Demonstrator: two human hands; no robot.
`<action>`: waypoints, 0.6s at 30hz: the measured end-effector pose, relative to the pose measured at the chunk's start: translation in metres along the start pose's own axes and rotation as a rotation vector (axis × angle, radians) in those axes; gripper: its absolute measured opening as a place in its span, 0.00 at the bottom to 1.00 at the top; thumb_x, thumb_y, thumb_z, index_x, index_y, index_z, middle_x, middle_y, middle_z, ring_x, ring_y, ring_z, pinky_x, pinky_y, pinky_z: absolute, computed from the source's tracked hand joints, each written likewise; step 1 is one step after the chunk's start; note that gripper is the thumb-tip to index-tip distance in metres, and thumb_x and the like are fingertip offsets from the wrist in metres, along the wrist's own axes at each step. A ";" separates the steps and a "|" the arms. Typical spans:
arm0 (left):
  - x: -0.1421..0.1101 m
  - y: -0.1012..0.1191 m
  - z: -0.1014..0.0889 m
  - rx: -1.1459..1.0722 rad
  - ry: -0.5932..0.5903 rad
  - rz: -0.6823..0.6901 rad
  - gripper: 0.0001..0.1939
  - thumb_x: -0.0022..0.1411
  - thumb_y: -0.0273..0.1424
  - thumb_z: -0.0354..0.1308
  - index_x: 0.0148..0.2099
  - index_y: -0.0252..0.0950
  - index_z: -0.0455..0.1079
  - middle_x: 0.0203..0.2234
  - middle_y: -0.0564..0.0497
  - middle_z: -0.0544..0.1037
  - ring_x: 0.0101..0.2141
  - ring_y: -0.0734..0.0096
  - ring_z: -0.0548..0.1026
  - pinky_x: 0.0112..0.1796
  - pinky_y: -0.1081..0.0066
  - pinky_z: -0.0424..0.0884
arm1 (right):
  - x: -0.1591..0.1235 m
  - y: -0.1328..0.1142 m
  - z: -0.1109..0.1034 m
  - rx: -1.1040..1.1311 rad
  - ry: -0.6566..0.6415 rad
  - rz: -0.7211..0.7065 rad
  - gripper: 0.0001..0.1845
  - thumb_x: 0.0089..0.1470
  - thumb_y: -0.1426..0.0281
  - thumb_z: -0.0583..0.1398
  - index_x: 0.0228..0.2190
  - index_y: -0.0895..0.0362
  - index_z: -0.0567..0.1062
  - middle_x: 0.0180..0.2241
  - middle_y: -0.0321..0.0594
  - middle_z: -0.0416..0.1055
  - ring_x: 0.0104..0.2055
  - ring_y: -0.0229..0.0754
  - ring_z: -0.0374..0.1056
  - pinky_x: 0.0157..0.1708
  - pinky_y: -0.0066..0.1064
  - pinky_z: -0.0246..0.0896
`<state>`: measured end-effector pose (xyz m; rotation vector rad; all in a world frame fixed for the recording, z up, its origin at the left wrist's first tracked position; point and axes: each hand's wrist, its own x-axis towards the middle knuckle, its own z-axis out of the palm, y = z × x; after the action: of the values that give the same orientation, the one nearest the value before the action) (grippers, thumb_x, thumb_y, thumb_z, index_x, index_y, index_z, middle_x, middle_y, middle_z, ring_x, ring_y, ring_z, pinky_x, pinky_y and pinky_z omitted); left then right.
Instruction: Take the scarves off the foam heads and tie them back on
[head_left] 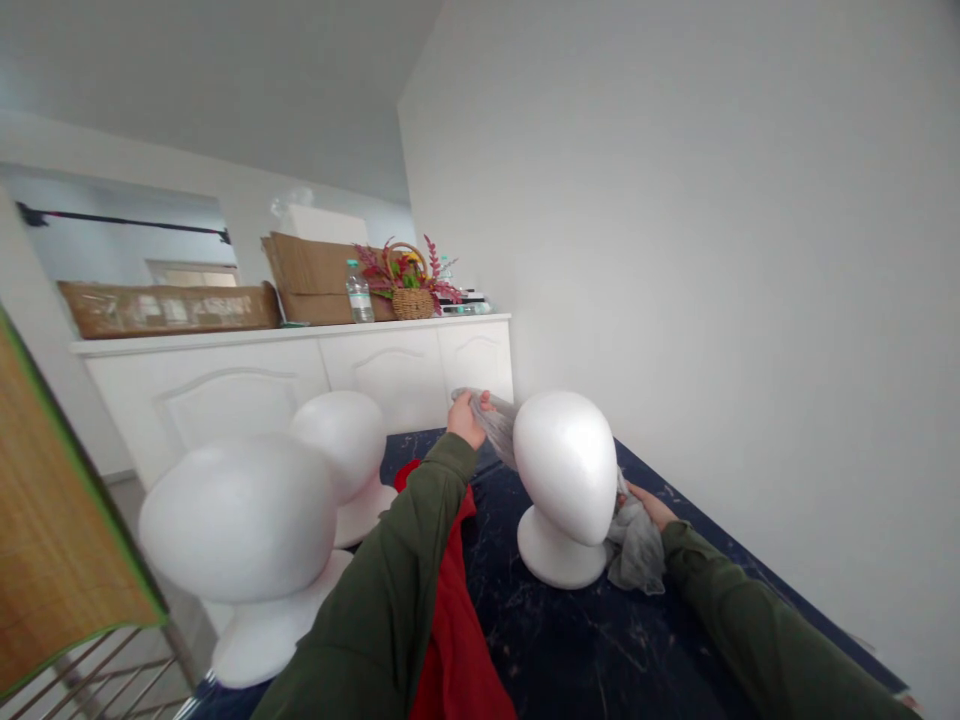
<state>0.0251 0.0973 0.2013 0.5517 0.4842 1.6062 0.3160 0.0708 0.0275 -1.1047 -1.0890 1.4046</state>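
A white foam mannequin head [564, 465] stands upright on the dark marbled tabletop [547, 650]. A sheer grey scarf [636, 545] passes behind it and shows on both sides. On the head's left side, my left hand [469, 418] is closed on one end of the scarf, raised above the table. My right hand [651, 503] is at the right side, closed on the scarf near the head's base, with the fingers partly hidden by the bunched cloth. Red cloth [454, 610] lies on the table beneath my left forearm.
Two more white foam heads, a near one [240, 520] and a farther one [341, 445], stand on the left. Behind is a white cabinet [225, 400] bearing cardboard boxes [319, 275], a water bottle [359, 292] and a flower basket [412, 302]. A wall [750, 300] borders the right.
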 end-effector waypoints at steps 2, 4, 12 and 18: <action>-0.012 -0.004 -0.012 0.014 -0.014 0.003 0.10 0.59 0.29 0.42 0.28 0.34 0.62 0.15 0.57 0.65 0.12 0.82 0.59 0.21 0.76 0.62 | -0.009 0.005 -0.002 0.022 0.016 0.026 0.20 0.53 0.60 0.47 0.16 0.57 0.64 0.13 0.37 0.62 0.19 0.39 0.63 0.29 0.34 0.62; -0.031 -0.008 -0.031 0.035 -0.062 0.007 0.11 0.58 0.30 0.42 0.31 0.33 0.65 0.14 0.57 0.64 0.13 0.80 0.61 0.23 0.74 0.65 | -0.020 0.009 -0.004 0.063 0.014 0.056 0.21 0.52 0.58 0.46 0.18 0.57 0.66 0.15 0.39 0.64 0.21 0.40 0.65 0.31 0.35 0.63; -0.131 -0.062 -0.135 0.665 -0.503 -0.026 0.14 0.50 0.30 0.52 0.38 0.29 0.72 0.26 0.41 0.75 0.25 0.60 0.72 0.28 0.66 0.67 | -0.066 0.035 0.002 -0.372 0.059 -0.249 0.35 0.32 0.60 0.64 0.44 0.60 0.66 0.44 0.50 0.67 0.47 0.53 0.62 0.49 0.45 0.52; -0.166 -0.095 -0.143 0.848 -0.640 -0.027 0.22 0.40 0.18 0.57 0.41 0.37 0.72 0.38 0.44 0.75 0.51 0.54 0.62 0.55 0.64 0.48 | -0.083 0.052 0.007 -0.771 0.345 -0.327 0.43 0.35 0.67 0.58 0.55 0.63 0.53 0.45 0.53 0.65 0.46 0.57 0.63 0.46 0.46 0.55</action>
<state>0.0257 -0.0569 0.0185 1.6193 0.6606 1.0490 0.3075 -0.0172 -0.0154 -1.5431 -1.5106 0.4932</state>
